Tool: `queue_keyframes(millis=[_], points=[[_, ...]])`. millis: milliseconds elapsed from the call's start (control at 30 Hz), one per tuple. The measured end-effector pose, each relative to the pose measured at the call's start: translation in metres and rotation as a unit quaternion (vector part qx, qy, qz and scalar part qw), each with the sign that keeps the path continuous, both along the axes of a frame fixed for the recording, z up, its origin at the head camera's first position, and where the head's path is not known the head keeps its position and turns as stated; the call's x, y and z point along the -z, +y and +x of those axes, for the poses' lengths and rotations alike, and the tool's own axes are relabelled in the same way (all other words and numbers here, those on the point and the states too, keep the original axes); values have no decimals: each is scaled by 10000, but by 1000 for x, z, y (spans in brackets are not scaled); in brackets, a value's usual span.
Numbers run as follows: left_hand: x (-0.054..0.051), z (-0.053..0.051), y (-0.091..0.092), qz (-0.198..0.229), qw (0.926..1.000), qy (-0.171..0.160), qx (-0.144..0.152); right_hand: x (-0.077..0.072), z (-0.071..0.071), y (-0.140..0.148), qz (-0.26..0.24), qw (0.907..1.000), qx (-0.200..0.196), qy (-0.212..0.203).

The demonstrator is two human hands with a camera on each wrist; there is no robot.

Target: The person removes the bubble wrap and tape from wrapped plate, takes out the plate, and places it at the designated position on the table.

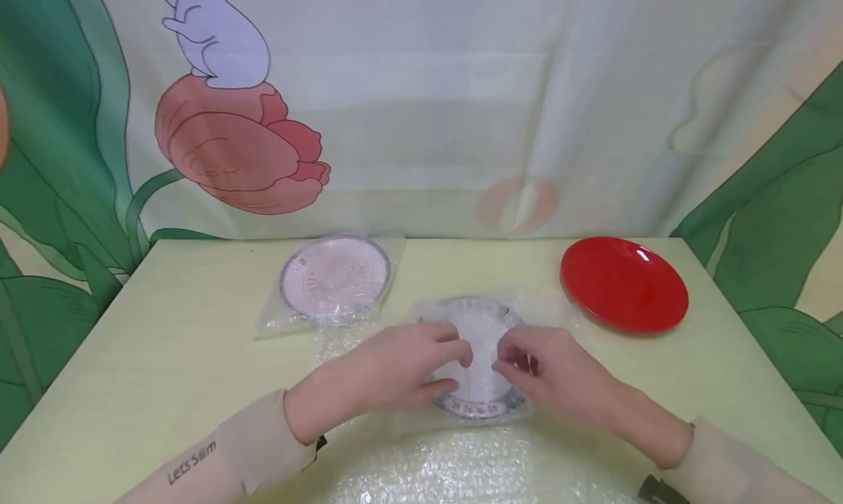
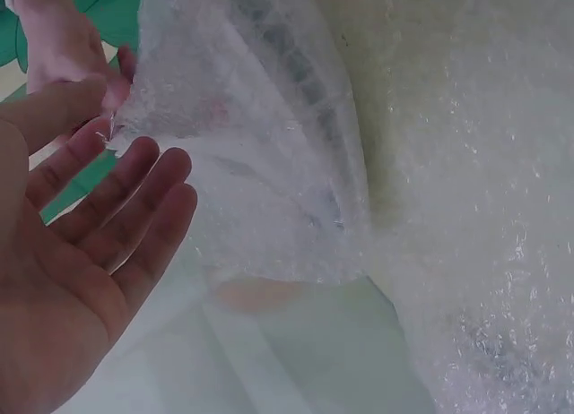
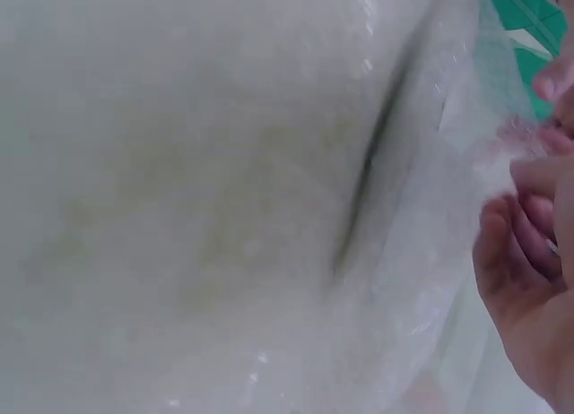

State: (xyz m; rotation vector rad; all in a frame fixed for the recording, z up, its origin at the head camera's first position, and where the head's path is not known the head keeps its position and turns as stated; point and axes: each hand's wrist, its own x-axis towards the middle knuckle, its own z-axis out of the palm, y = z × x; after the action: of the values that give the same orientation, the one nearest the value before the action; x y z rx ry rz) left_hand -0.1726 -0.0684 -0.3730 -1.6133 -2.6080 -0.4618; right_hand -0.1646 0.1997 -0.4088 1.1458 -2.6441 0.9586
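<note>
In the head view, a patterned plate lies flat inside a clear bubble wrap bag in the middle of the table. My left hand is over the plate's left side, thumb and fingers apart and loosely bent. Over the right side, my right hand has curled fingers and seems to pinch the wrap. From the left wrist, the left palm shows with nothing gripped, its fingertips by a raised edge of the wrap. The right hand's fingers are bent beside the wrap in the right wrist view.
A second plate in bubble wrap lies at the back left of the table. A bare red plate sits at the back right. Loose bubble wrap covers the near middle. A printed curtain hangs behind.
</note>
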Motion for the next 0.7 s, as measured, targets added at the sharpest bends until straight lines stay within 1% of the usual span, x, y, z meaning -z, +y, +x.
queue_keyframes(millis=[67,100,167,233,333,467,567,633,700], points=[[3,1,0,-114,9999,71,36,-2,-6,-3,-18,9993,215,310],[3,1,1,-171,9998,107,62,-3,-8,-5,38,9986,244,459],[4,2,1,-275,9994,157,123,-2,-13,-8,213,9970,147,728],[5,3,2,-381,9990,168,152,-1,-16,-9,417,9955,-22,847],[5,5,2,-506,9985,105,151,0,-18,-9,625,9940,-187,882],[6,5,0,-593,9980,147,133,0,-18,-9,851,9932,-194,773],[7,6,-1,-553,9978,324,174,1,-18,-8,998,9921,-274,706],[6,6,-1,-493,9980,352,169,3,-19,-9,1101,9906,-366,724],[6,6,-1,-451,9984,306,120,5,-19,-10,1239,9889,-421,698]])
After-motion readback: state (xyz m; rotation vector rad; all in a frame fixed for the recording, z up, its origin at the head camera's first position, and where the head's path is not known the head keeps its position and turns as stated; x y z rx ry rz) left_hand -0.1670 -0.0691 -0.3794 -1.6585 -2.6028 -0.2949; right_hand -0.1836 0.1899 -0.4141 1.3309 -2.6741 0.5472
